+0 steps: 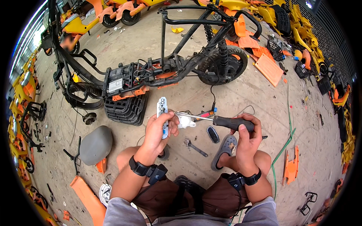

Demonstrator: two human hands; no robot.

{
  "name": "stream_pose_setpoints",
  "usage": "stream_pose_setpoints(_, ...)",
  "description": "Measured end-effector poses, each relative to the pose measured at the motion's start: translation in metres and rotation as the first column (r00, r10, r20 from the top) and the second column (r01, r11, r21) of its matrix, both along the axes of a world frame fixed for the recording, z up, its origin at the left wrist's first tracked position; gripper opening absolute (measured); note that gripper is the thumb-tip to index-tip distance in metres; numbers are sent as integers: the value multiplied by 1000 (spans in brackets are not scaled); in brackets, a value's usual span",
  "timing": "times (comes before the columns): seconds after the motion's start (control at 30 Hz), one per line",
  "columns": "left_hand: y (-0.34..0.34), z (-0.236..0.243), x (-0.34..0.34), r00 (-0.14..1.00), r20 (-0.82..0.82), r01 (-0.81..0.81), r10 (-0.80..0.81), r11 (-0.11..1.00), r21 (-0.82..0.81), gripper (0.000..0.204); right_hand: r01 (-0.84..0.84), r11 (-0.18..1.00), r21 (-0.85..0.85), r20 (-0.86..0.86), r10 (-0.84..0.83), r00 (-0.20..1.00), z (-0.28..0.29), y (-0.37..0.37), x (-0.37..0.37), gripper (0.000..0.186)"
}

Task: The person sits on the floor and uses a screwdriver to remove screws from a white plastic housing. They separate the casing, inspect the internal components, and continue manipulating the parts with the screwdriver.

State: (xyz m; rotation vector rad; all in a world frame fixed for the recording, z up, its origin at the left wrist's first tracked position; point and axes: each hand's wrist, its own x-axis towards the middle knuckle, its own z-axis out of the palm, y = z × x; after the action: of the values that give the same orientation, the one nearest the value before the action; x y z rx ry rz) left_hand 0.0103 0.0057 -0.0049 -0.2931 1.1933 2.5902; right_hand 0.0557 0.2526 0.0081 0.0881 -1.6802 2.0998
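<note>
My left hand [158,132] grips a narrow white plastic part [163,105] with small fittings on it, held upright. My right hand [249,135] is closed on a screwdriver [230,122] with a black handle; its long shaft points left to the part, at my left thumb, where the tip is hard to make out. Under the shaft on the floor are a white piece [186,122] and a tool or cable with red and blue parts [206,113]. An adjustable wrench [195,147] and a small dark oval piece [212,134] lie between my feet and the scooter frame.
A stripped black scooter frame [177,71] stands ahead, beside a black crate [124,107]. A grey seat-shaped piece [96,145] and an orange panel [86,199] lie left; another orange piece [291,165] and a green strap [286,147] lie right. Yellow and orange scooters [79,24] and piled body panels surround the area.
</note>
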Motion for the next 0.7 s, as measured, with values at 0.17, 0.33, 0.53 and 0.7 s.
stream_pose_setpoints(0.17,0,2,0,1000,8,-8,8,1000,-11,13,-11,1000,-3,2,11,1000,0,-1,0,25)
stream_pose_setpoints(0.33,-1,3,0,1000,18,-4,4,1000,7,13,-3,1000,-12,0,3,1000,0,-1,0,25)
stream_pose_setpoints(0.53,-3,0,0,1000,24,6,-6,1000,12,12,-19,1000,-7,12,19,1000,1,-1,0,24)
stream_pose_setpoints(0.7,0,4,1,1000,29,10,-10,1000,-26,12,-12,1000,-16,11,12,1000,2,-1,0,24)
